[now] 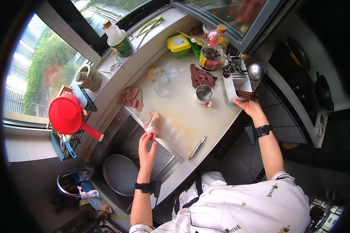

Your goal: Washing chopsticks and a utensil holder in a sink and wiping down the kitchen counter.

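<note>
My left hand (147,149) pinches one end of a pink and white cloth (153,119), which hangs over the counter beside the sink. At the right, my right hand (253,108) grips the near end of a white utensil caddy (230,88). Black-handled cutlery (233,66) fills the caddy's far compartment, and brown chopsticks (247,95) lie at its near end, close to my fingers. Left of the caddy stand a metal cup (204,93) and a crumpled maroon cloth (203,75). A second pink cloth (131,98) rests at the counter's back edge.
A steel sink (168,157) with a grey pan (120,174) lies at the left. A peeler-like tool (197,148) sits near the counter's front edge. Clear glasses (160,79), a dark sauce bottle (211,58) and a yellow-lidded box (179,46) stand farther back. A red ladle-like dipper (65,113) hangs left.
</note>
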The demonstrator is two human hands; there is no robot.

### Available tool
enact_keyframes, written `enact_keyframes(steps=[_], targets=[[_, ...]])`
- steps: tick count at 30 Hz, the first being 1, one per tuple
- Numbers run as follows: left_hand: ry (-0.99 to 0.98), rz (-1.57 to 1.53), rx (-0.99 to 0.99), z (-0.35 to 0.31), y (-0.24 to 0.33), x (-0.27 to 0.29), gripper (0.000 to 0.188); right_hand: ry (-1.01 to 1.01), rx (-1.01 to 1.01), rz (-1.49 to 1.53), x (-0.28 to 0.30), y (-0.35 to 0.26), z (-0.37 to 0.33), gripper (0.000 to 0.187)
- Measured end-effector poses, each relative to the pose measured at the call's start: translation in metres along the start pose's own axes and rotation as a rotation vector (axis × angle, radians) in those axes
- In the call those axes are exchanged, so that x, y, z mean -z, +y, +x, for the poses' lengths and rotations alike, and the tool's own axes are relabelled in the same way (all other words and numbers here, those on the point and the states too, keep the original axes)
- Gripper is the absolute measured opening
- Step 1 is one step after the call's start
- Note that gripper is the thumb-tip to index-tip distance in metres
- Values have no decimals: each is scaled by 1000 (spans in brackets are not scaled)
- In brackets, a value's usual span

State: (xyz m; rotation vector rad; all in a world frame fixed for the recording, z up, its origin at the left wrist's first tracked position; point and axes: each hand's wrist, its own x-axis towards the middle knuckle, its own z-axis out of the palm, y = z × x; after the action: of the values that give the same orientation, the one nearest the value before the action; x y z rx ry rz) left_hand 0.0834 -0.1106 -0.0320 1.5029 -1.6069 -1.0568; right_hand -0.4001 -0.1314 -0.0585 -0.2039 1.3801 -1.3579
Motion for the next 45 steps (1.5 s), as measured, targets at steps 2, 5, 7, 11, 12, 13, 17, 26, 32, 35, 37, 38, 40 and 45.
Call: enact_keyframes(steps=[2, 5, 7, 11, 12, 13, 17, 26, 32, 35, 37, 38, 40, 45], targets=[[5, -41, 14, -8, 11, 7, 39, 43, 29, 61, -8, 9, -13, 33], [-5, -261, 60, -18, 23, 6, 38, 202, 190, -88, -20, 36, -60, 38], [-30, -379, 112, -18, 38, -5, 39, 87, 186, -360, -10, 77, -85, 40], [-266, -227, -80, -20, 60, -35, 38, -257, -268, -32, -119, 108, -151, 38], [-347, -208, -85, -24, 66, -44, 37, -265, -274, -36, -134, 117, -146, 38], [-433, -194, -92, -25, 69, -53, 36, -343, -206, -64, -146, 123, -131, 38], [-381, 36, -193, -47, 61, -45, 34, -409, 109, -535, -183, 107, -104, 47], [-212, 231, 134, -122, -8, -14, 34, -238, 879, -1333, -240, 226, 23, 56], [-325, 367, -15, -83, -15, -101, 47, -604, 935, -1301, -277, 251, 1, 52], [-304, 444, -102, -75, -27, -142, 51, -737, 927, -1281, -285, 244, 15, 53], [-254, 444, -110, -72, -33, -156, 44, -745, 898, -1241, -298, 233, 29, 55], [-249, 461, -96, -71, -39, -164, 39, -717, 904, -1222, -304, 226, 39, 54], [-256, 452, -45, -76, -35, -168, 27, -765, 959, -1224, -308, 220, 48, 53], [-322, 359, -16, -104, -37, -119, 25, -1330, 854, -1120, -247, 211, 9, 54]])
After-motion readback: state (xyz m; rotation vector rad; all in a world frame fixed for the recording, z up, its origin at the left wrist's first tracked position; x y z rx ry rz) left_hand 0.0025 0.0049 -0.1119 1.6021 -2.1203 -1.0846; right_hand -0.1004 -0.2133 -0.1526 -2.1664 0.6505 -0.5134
